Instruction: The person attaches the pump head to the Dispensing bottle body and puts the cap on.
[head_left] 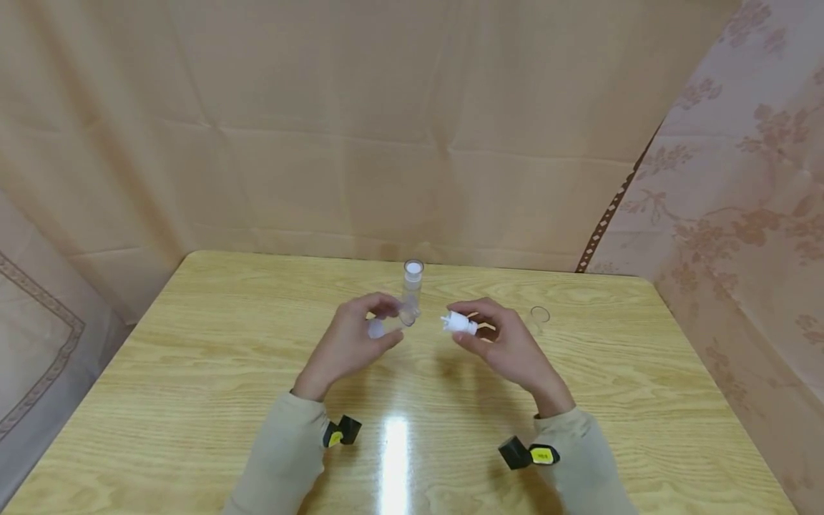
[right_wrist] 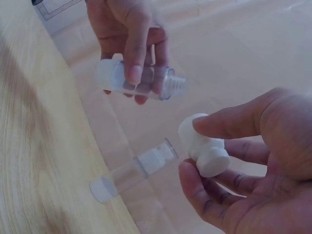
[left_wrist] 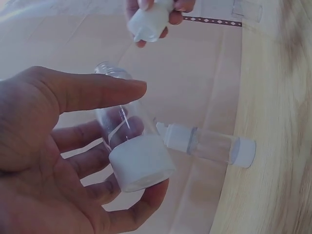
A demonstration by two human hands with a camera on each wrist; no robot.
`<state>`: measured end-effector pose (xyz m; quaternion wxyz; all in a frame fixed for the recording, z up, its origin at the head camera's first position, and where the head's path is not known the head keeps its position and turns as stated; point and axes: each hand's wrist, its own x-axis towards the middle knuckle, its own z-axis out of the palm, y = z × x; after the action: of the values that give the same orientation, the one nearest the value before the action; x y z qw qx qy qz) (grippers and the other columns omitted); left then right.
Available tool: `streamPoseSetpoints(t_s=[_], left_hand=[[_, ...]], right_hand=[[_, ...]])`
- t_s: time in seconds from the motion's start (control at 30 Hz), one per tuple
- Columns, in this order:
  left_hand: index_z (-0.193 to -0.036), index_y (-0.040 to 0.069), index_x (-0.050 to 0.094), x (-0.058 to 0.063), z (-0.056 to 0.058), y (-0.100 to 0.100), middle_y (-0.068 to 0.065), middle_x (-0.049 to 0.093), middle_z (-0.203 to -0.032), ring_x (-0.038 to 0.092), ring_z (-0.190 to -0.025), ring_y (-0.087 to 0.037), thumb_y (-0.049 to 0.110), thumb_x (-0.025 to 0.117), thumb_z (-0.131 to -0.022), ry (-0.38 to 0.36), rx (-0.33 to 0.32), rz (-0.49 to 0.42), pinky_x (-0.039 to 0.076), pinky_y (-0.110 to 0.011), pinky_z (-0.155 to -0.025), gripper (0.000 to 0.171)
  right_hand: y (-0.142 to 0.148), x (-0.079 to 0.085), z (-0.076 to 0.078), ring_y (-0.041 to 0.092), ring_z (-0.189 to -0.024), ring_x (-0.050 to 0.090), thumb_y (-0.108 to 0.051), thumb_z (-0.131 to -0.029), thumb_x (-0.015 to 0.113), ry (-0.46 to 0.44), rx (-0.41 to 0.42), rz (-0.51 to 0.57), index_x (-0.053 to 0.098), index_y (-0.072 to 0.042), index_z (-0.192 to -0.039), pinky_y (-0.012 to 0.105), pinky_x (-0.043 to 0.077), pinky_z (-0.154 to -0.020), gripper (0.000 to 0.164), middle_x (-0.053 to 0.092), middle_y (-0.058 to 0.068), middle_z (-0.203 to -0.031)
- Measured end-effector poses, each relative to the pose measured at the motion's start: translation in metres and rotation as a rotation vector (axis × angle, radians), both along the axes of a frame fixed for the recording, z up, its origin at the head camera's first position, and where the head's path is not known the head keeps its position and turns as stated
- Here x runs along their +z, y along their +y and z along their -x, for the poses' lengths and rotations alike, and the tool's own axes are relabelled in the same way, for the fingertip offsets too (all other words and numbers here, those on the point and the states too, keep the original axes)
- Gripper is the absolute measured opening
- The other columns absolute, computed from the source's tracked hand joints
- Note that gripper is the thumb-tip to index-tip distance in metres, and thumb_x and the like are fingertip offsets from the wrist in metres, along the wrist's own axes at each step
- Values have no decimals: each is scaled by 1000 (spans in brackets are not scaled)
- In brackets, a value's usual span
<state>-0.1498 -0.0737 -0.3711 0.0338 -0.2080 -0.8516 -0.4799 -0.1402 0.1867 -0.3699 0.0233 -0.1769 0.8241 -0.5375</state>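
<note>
My left hand [head_left: 350, 340] grips a clear bottle [left_wrist: 141, 163] with a white base, tilted above the table. Its bare threaded neck [right_wrist: 178, 87] points toward my right hand [head_left: 508, 343]. Thumb and fingers of the right hand pinch a white pump head [head_left: 460, 322], held a short gap away from the bottle's neck. In the right wrist view this pump head [right_wrist: 207, 148] shows a wide collar and a narrower end. Just behind the hands, a second clear bottle [head_left: 412, 287] with a white pump top and white base stands upright on the table.
A clear cap [head_left: 540, 308] stands on the wooden table [head_left: 193, 343], right of my right hand. The table's far edge meets a beige curtain [head_left: 386, 179], and a patterned cloth [head_left: 759, 250] hangs at the right.
</note>
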Motion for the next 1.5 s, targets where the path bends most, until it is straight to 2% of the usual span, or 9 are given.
streamPoseSetpoints(t_s=[0.23, 0.4, 0.6, 0.77, 0.9, 1.07, 1.27, 1.5], left_hand=[[-119, 2, 68, -2, -3, 6, -11, 70, -112, 64, -103, -26, 4, 79, -87, 19, -67, 62, 52, -46, -93, 34], [-119, 3, 68, -4, -3, 9, -11, 70, -110, 63, -100, -25, 6, 80, -87, 7, -90, 79, 53, -45, -91, 34], [-119, 3, 68, -4, -3, 13, -11, 69, -109, 63, -101, -29, 6, 79, -87, -18, -133, 83, 52, -49, -92, 34], [-119, 4, 69, -4, -5, 15, -12, 70, -110, 63, -101, -26, 6, 79, -88, -26, -143, 106, 52, -46, -91, 33], [-119, 4, 69, -4, -5, 16, -10, 69, -110, 63, -102, -27, 6, 79, -88, -31, -149, 119, 52, -45, -91, 33], [-120, 2, 69, -4, -5, 17, -9, 69, -110, 64, -103, -32, 6, 78, -88, -29, -169, 121, 52, -46, -91, 33], [-120, 4, 70, -6, -5, 18, -8, 70, -111, 64, -100, -25, 8, 79, -89, -16, -188, 130, 52, -45, -89, 32], [-121, 4, 70, -6, -6, 18, -11, 70, -112, 63, -101, -25, 8, 78, -89, -19, -185, 138, 52, -45, -90, 33]], right_hand=[[0, 4, 0, 26, -97, 62, 0, -91, 73, 19, -20, 46, 66, -1, -122, 30, 55, -85, 32, 66, 13, -115], [0, 5, -1, 26, -98, 61, 2, -90, 74, 27, -11, 70, 67, 0, -120, 29, 55, -85, 31, 66, 13, -112], [0, 4, -2, 27, -99, 59, 6, -90, 72, 41, 16, 91, 66, 2, -122, 29, 54, -87, 33, 66, 13, -114], [-2, 2, -2, 30, -100, 59, 8, -90, 71, 54, 42, 80, 68, -2, -121, 33, 55, -88, 32, 65, 12, -116], [-4, 0, -2, 31, -100, 60, 9, -90, 71, 62, 64, 73, 69, -1, -121, 37, 56, -88, 33, 65, 13, -117], [-6, -2, -2, 29, -98, 61, 10, -89, 71, 83, 83, 48, 69, -3, -120, 34, 56, -87, 34, 64, 11, -116], [-7, -3, -2, 28, -97, 62, 10, -88, 72, 122, 112, 14, 68, 0, -119, 38, 57, -86, 33, 65, 11, -116], [-8, -4, -2, 25, -90, 63, -2, -90, 76, 137, 78, -58, 70, -3, -117, 35, 57, -80, 28, 68, 6, -106]])
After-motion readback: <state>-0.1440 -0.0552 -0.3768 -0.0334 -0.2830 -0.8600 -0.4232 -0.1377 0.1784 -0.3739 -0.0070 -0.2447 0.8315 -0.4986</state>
